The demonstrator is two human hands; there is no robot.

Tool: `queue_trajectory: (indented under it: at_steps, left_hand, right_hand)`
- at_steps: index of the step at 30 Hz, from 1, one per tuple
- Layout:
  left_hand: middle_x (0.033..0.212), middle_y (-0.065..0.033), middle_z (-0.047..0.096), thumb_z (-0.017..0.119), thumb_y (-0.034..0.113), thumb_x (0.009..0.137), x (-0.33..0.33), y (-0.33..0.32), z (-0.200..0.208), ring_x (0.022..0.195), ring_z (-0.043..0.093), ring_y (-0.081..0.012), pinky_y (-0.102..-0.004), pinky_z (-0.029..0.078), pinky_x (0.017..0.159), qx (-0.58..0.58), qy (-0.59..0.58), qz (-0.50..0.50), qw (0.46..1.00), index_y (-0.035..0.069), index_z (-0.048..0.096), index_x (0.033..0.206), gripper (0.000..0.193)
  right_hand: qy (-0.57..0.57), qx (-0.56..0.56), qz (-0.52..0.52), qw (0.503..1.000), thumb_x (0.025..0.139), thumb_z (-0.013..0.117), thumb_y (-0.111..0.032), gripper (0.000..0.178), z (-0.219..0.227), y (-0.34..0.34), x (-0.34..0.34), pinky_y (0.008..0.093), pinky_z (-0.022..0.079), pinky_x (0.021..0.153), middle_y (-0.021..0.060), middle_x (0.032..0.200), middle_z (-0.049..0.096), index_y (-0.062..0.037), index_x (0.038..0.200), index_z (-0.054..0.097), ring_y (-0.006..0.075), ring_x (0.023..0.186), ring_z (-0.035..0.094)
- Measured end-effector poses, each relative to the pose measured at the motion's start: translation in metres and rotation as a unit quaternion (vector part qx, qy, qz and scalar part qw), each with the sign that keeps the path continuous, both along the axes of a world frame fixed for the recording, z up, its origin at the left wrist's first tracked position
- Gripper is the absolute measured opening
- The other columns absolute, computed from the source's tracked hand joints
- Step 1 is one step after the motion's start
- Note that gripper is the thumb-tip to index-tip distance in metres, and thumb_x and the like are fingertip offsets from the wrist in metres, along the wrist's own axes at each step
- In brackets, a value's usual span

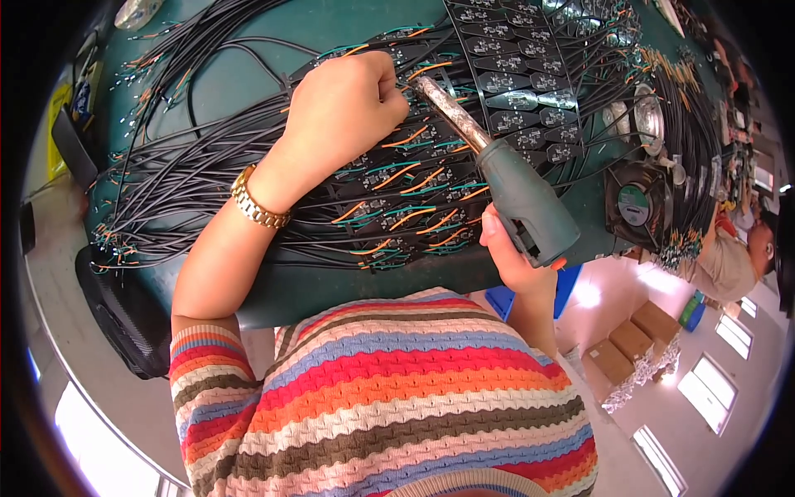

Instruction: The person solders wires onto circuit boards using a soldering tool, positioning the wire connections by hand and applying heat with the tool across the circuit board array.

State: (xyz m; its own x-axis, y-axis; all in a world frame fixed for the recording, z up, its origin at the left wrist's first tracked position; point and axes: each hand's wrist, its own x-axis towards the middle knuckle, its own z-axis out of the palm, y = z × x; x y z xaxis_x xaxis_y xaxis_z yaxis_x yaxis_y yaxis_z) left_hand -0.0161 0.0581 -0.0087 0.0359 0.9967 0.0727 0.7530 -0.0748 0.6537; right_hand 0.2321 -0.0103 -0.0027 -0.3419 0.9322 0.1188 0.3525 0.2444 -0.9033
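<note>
My right hand (pixel 512 261) is wrapped round the handle of a dark green heat gun (pixel 530 195). Its scorched metal nozzle (pixel 452 113) points up and left, with the tip close to my left fist. Fingers curled tight, my left hand (pixel 344 99) rests over rows of small black circuit boards (pixel 389 178) with orange and green wire ends. Whatever those fingers pinch is hidden beneath them. Black cables (pixel 190 211) run from the boards toward the left side of the green table.
A panel of joined black circuit boards (pixel 522 74) lies at the far middle. To the right stand a small black fan (pixel 638 203) and a cable bundle (pixel 700 157). A black chair (pixel 124 323) is at the left edge. Cardboard boxes (pixel 633 340) sit on the floor; another person (pixel 729 265) is at right.
</note>
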Motion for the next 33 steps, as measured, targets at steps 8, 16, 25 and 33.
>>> queue_trajectory:
  at_steps: [8,16,25,33]
  left_hand:
    - [0.064,-0.0137,0.062,0.064,0.013,0.072,0.000,0.001,0.000,0.066,0.062,-0.0339,-0.0428,0.051,0.061,0.004,-0.003,0.001,1.000,0.004,0.059,0.069,0.011]
    - [0.064,-0.0132,0.062,0.065,0.013,0.071,0.000,0.000,0.001,0.066,0.063,-0.0335,-0.0425,0.051,0.062,-0.003,-0.003,0.003,1.000,0.004,0.059,0.069,0.011]
    - [0.065,-0.0129,0.062,0.065,0.012,0.071,0.001,-0.001,0.001,0.066,0.062,-0.0335,-0.0425,0.050,0.061,0.017,0.000,-0.002,1.000,0.004,0.058,0.068,0.011]
    - [0.064,-0.0135,0.060,0.064,0.010,0.073,0.002,-0.002,0.001,0.060,0.061,-0.0292,-0.0370,0.048,0.058,0.021,0.010,0.004,1.000,0.001,0.058,0.073,0.011]
  right_hand:
    - [-0.053,0.059,-0.040,0.996,0.076,0.067,0.002,0.016,-0.012,-0.014,0.014,0.0290,0.052,0.061,0.0086,0.082,0.067,-0.0001,0.092,0.066,0.0202,0.067,0.065]
    - [0.180,-0.058,-0.039,0.981,0.086,0.061,0.001,0.033,-0.006,-0.014,0.008,0.0256,0.048,0.059,0.0058,0.079,0.060,0.0049,0.119,0.055,0.0106,0.065,0.057]
    - [0.182,-0.043,-0.042,0.982,0.086,0.060,0.002,0.031,-0.006,-0.016,0.009,0.0256,0.049,0.059,0.0063,0.080,0.060,0.0050,0.117,0.056,0.0110,0.065,0.058]
    - [0.180,-0.025,-0.050,0.982,0.085,0.060,0.003,0.031,-0.006,-0.020,0.014,0.0255,0.048,0.058,0.0068,0.080,0.060,0.0047,0.116,0.056,0.0111,0.063,0.058]
